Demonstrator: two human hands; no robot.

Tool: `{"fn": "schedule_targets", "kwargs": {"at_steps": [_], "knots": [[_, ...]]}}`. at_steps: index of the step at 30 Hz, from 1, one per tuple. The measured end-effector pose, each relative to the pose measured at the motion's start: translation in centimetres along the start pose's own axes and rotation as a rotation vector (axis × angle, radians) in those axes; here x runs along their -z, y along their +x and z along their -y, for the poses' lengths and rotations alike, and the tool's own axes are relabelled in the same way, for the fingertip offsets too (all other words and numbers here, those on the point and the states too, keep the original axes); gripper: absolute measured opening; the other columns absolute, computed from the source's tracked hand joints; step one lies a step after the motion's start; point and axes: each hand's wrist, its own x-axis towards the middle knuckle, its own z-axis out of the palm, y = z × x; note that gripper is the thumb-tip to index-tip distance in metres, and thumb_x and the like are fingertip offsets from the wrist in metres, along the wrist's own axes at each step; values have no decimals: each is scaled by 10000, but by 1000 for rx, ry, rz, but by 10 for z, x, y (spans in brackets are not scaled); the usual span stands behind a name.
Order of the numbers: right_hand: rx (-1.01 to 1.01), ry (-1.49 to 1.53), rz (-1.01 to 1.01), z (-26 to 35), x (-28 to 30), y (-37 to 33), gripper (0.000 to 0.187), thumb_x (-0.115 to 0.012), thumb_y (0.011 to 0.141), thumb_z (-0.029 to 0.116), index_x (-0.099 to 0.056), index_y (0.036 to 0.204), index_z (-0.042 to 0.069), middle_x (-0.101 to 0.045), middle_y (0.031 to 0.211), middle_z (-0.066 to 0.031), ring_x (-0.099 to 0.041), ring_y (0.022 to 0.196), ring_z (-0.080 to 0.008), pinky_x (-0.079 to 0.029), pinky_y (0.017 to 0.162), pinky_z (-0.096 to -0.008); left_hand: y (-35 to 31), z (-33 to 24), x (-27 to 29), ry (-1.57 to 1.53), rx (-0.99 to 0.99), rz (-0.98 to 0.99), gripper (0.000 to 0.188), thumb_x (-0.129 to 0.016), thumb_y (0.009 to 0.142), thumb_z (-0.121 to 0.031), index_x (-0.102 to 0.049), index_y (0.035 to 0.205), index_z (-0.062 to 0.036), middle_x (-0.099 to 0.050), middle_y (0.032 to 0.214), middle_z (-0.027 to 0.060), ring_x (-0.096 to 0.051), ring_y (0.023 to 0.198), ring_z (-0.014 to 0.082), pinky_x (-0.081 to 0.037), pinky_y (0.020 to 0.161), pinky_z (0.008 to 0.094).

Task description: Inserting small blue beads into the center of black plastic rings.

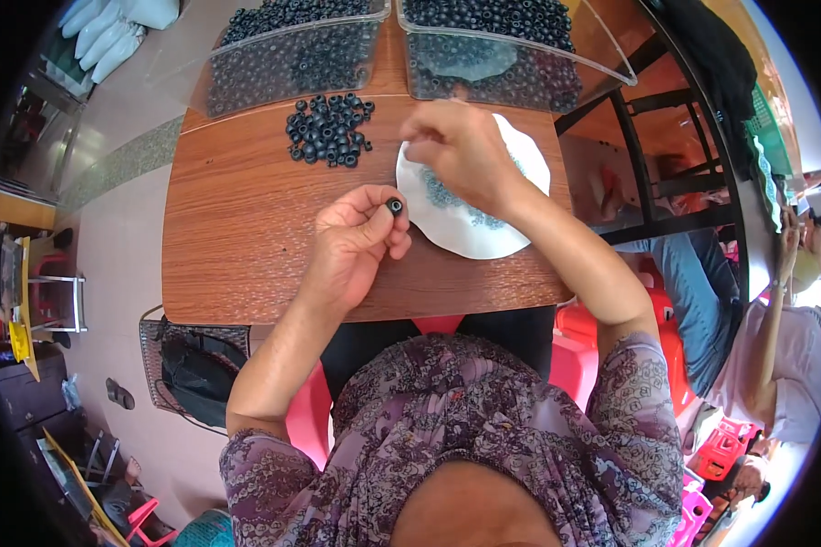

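Between the thumb and fingers of my left hand [360, 239] is a small round black bead [394, 207], its pale-rimmed hole turned upward. My right hand [461, 150] hovers over a white plate [483, 244] with a wavy edge, its fingers bent toward the left. Those fingers are smeared by motion, so whether they hold anything does not show. Tiny blue-grey pieces [442, 193] lie scattered on the plate, partly hidden beneath my right hand and wrist. Beyond my left hand, a loose pile of black beads [328, 132] rests on the wooden table [237, 228].
Two clear plastic bins, one at the left [292, 68] and one at the right [493, 73], stand along the table's far side, full of black beads. A wire basket [160, 365] with a black bag is below left. Another person [775, 365] sits at the right.
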Motion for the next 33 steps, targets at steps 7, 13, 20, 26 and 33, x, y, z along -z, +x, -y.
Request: {"fn": "schedule_targets", "kwargs": {"at_steps": [7, 13, 20, 26, 33], "knots": [[221, -322, 31, -30, -44, 33, 21, -607, 659, 44, -626, 666, 38, -618, 686, -162, -575, 730, -338, -405, 653, -434, 1, 0, 17, 14, 7, -37, 142, -589, 858, -101, -544, 939, 6, -533, 794, 73, -468, 668, 134, -389, 586, 278], [189, -412, 117, -34, -58, 41, 18, -614, 648, 57, -623, 647, 41, -612, 672, -177, -590, 706, -356, -382, 657, -450, 1, 0, 22, -17, -21, -40, 140, -578, 859, -67, -569, 953, 36, -592, 808, 86, -529, 651, 128, -429, 584, 266], [123, -509, 202, -33, -60, 45, 152, -712, 648, 132, -652, 725, 16, -637, 716, -152, -605, 734, -343, -451, 656, -439, 0, -2, 21, -16, -7, -62, 133, -578, 867, -93, -550, 940, 15, -551, 804, 79, -482, 663, 130, -393, 583, 279], [26, -390, 234, -24, -54, 46, 147, -689, 659, 110, -639, 763, 20, -637, 726, -148, -605, 742, -342, -450, 665, -439, 0, -2, 23, -36, -14, -66, 140, -572, 872, -97, -550, 951, 16, -548, 800, 77, -481, 663, 127, -394, 584, 278], [44, -368, 175, -30, -64, 49, 141, -684, 656, 92, -623, 758, 15, -628, 727, -155, -598, 755, -343, -443, 667, -445, 0, -3, 24, -42, -9, -44, 154, -577, 869, -104, -557, 961, 19, -548, 801, 76, -483, 663, 128, -395, 585, 279]]}}
